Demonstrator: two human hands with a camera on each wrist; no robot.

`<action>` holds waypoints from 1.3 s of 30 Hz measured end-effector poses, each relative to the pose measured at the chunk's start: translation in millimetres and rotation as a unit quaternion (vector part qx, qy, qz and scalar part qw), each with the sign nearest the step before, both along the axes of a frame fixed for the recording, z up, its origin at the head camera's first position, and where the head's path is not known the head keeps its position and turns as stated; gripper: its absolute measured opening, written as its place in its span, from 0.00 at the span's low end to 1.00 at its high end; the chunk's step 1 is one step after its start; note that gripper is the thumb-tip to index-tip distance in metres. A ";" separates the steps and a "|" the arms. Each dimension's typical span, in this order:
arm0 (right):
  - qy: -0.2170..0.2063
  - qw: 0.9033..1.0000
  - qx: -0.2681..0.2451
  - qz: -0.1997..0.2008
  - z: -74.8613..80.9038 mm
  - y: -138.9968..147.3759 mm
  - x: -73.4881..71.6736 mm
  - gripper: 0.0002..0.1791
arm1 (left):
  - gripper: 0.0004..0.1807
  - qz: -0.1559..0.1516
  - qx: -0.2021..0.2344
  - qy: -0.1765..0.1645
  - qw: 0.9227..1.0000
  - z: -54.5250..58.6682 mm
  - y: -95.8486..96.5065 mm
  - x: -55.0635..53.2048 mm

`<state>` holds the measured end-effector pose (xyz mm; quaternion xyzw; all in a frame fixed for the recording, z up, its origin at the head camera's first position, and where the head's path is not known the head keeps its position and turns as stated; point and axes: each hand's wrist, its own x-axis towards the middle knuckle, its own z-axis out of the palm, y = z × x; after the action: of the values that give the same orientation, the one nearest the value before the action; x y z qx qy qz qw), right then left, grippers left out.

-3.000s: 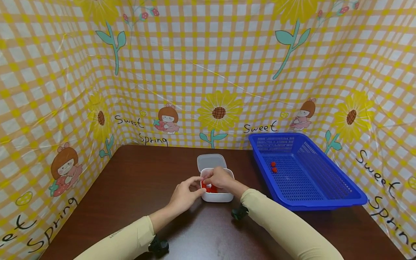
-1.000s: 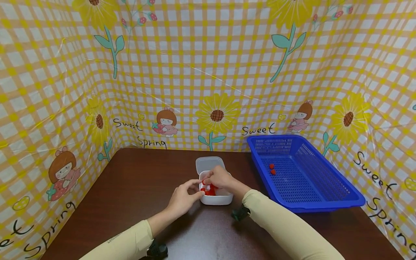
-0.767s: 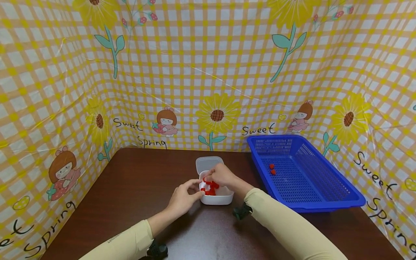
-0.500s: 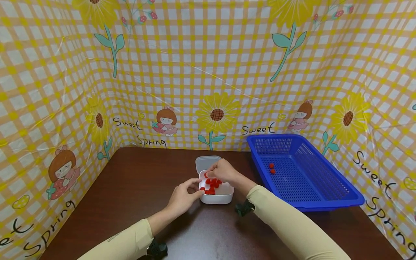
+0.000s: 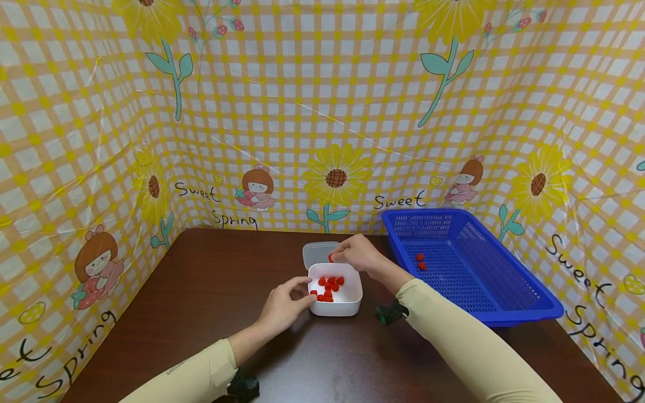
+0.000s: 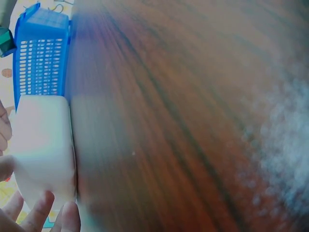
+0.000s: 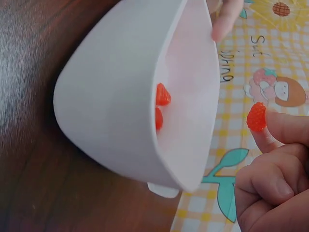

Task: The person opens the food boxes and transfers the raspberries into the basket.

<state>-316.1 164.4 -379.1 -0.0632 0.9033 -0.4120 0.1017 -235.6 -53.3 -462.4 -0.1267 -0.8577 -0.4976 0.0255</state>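
A white plastic food container (image 5: 336, 308) stands on the table with several raspberries (image 5: 328, 284) inside, mostly toward its left side. My left hand (image 5: 283, 305) grips the container's left side, thumb near the front corner and fingers at the rim. Just beyond the container's back rim is my right hand (image 5: 361, 253), raised and pinching one raspberry (image 7: 257, 116) between thumb and forefinger. The right wrist view shows this raspberry clear of the container, its bumpy surface visible. In the left wrist view, fingertips (image 6: 42, 208) of the left hand lie against the container wall.
Behind the container lies its translucent lid (image 5: 313, 254). At the right stands a blue perforated basket (image 5: 484, 313) holding two raspberries (image 5: 421, 262). A checked, flower-printed cloth (image 5: 282, 129) walls the brown table (image 5: 227, 280) at back and sides.
My right hand has risen out of the container, moving back and to the right with a raspberry pinched in it. More raspberries show inside. The left hand keeps its place.
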 end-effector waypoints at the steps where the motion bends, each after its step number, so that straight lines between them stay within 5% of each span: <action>1: 0.000 1.000 0.000 0.000 1.2 1.9 -0.7 0.08 | 0.22 0.000 -0.001 0.000 1.000 -0.1 0.0 -0.1; 18: 0.008 0.999 -0.037 -0.008 19.3 37.6 -14.0 0.12 | 0.22 0.001 0.001 0.000 1.000 -1.8 -0.4 -0.3; 39: 0.031 0.999 -0.006 -0.040 39.2 88.9 -22.0 0.15 | 0.23 0.001 0.008 -0.004 1.000 0.0 0.0 0.8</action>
<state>-338.1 253.2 -339.9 -0.0401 0.9053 -0.4191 0.0565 -234.8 -53.2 -462.4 -0.1243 -0.8540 -0.5046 0.0237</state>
